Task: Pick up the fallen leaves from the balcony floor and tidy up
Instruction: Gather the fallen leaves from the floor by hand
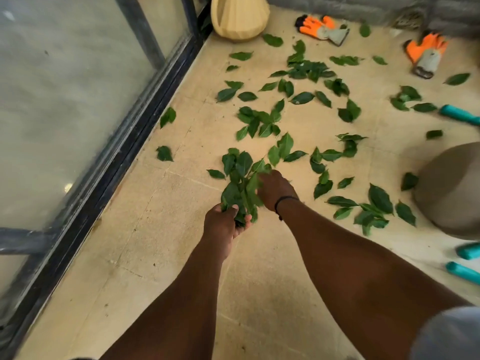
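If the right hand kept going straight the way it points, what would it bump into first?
Probably the bunch of leaves that the left hand grips; the right hand already touches it. Beyond lie loose leaves on the floor, though depth is unclear.

Head view, looking steeply down, near floor (161, 255).

Beige tiled floor (161, 242) carries scattered green leaves (301, 97), orange gloves (322, 28), two pots.

Looks like somebody's home balcony – beige tiled floor (166, 255) running along a dark-framed sliding glass door (78, 105), green leaves (301, 97) scattered about, orange gardening gloves (322, 28), a cream planter (239, 18) – classic little plant corner.
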